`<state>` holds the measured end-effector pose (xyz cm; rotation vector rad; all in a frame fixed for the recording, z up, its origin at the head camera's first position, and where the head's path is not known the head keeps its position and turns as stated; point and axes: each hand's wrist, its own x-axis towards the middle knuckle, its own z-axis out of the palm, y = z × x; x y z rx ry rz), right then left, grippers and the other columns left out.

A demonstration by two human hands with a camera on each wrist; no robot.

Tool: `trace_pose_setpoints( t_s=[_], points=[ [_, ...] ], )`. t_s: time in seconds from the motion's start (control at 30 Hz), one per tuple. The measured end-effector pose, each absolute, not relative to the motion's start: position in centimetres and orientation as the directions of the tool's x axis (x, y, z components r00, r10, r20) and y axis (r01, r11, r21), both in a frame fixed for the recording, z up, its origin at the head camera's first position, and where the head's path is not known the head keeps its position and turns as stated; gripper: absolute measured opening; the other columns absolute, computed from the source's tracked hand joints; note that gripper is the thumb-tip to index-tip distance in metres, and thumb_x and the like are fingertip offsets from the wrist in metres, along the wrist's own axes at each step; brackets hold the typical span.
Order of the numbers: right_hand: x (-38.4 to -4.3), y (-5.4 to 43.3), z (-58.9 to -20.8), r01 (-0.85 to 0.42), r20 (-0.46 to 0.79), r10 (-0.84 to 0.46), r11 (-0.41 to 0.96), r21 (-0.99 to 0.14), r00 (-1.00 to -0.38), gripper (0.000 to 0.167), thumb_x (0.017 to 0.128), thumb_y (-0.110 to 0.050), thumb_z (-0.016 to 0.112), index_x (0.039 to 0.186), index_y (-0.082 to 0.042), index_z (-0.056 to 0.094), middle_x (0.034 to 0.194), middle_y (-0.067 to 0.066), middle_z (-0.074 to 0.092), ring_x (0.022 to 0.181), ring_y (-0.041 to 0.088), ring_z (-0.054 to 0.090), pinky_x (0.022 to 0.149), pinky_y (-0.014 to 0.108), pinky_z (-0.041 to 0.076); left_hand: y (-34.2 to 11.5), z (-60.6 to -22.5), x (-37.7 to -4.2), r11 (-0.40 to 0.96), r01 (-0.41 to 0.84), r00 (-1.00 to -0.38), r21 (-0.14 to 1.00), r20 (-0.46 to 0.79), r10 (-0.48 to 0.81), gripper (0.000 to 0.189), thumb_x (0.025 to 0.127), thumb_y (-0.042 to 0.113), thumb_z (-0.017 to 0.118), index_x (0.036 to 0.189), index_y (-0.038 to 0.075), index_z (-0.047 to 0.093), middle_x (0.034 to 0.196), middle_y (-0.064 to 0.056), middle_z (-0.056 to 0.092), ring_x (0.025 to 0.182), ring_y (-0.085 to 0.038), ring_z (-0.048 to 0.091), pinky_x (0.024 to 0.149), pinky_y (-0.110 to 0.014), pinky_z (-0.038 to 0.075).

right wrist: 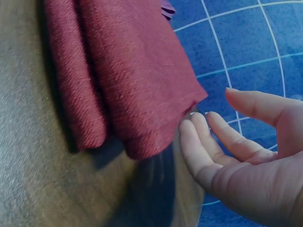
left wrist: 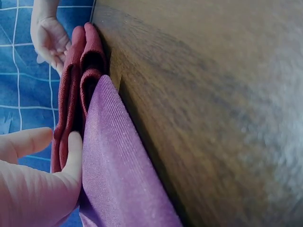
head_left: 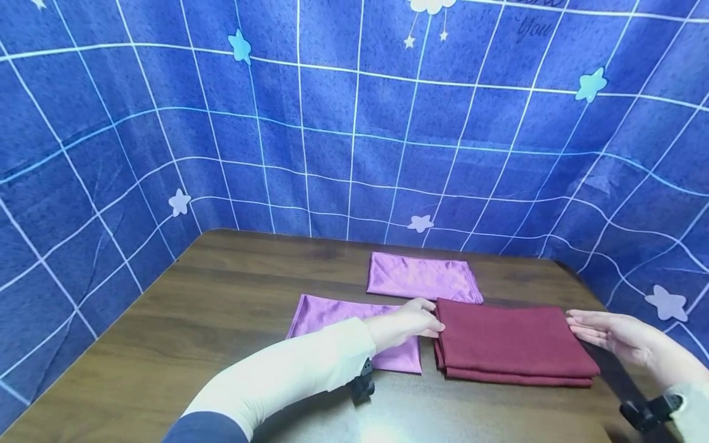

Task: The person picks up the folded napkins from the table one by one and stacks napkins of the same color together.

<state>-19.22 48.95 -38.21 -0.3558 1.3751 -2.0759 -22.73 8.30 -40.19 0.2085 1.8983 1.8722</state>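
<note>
The left hand (head_left: 412, 320) meets the left edge of a thick, folded rectangle of maroon woven cloth (head_left: 509, 341), its thumb and fingers around the layers — whether they pinch, I cannot tell. The right hand (head_left: 620, 335) is released, its fingers loosely extended beside the opposite edge. The maroon bundle lies flat on the brown wood-grain worktop (head_left: 221, 289). Lifting by one layer could unfold the stack, since its edges look loose; uneven pushing from the two sides could skew it. The left forearm crosses a shiny purple folded cloth (head_left: 327, 314) — a brushing sleeve might crease it. Another shiny purple cloth (head_left: 421, 277) lies behind.
</note>
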Motion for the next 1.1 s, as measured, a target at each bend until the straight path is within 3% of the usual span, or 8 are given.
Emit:
trace_pose_setpoints(
  t_s=[0.2, 0.67, 0.97, 1.1],
  points=[
    [-20.0, 49.0, -37.8, 0.327, -0.109, -0.631, -0.24, -0.914, -0.768, 0.048, 0.106, -0.003, 0.024, 0.115, -0.011, 0.07, 0.115, 0.0, 0.07, 0.109, 0.012, 0.065, 0.097, 0.024, 0.052, 8.0, -39.7, -22.9, 0.066, -0.176, -0.897, 0.982, -0.188, 0.399, 0.045, 0.081, -0.013, 0.064, 0.123, -0.012, 0.051, 0.103, -0.026, 0.066, 0.1, -0.038, 0.068, 0.086, -0.034, 0.058],
    [-21.3, 47.7, -36.5, 0.335, -0.115, -0.606, -0.264, -0.904, -0.787, 0.046, 0.105, -0.001, 0.025, 0.113, -0.01, 0.07, 0.113, 0.003, 0.071, 0.107, 0.014, 0.067, 0.096, 0.026, 0.052, 7.0, -39.2, -23.1, 0.073, -0.165, -0.881, 0.984, -0.18, 0.437, 0.043, 0.083, -0.009, 0.062, 0.124, -0.012, 0.051, 0.113, -0.027, 0.064, 0.11, -0.037, 0.064, 0.096, -0.035, 0.054],
    [-22.1, 47.0, -35.7, 0.23, -0.179, -0.458, -0.056, -0.972, -0.87, 0.044, 0.105, -0.006, 0.033, 0.102, -0.024, 0.072, 0.101, -0.01, 0.072, 0.094, 0.003, 0.067, 0.082, 0.017, 0.055, 6.5, -38.9, -23.8, 0.05, -0.168, -0.883, 0.985, -0.173, 0.437, 0.044, 0.083, -0.014, 0.059, 0.125, -0.013, 0.049, 0.112, -0.03, 0.063, 0.108, -0.039, 0.064, 0.095, -0.034, 0.054],
    [-22.6, 46.6, -35.4, 0.198, -0.151, -0.421, -0.07, -0.978, -0.894, 0.043, 0.102, 0.002, 0.036, 0.1, -0.021, 0.073, 0.099, -0.008, 0.072, 0.092, 0.004, 0.068, 0.081, 0.018, 0.056, 6.4, -38.7, -24.3, 0.02, -0.191, -0.878, 0.981, -0.18, 0.443, 0.046, 0.084, -0.015, 0.057, 0.129, -0.014, 0.046, 0.114, -0.028, 0.061, 0.11, -0.039, 0.062, 0.096, -0.036, 0.054]
  ],
)
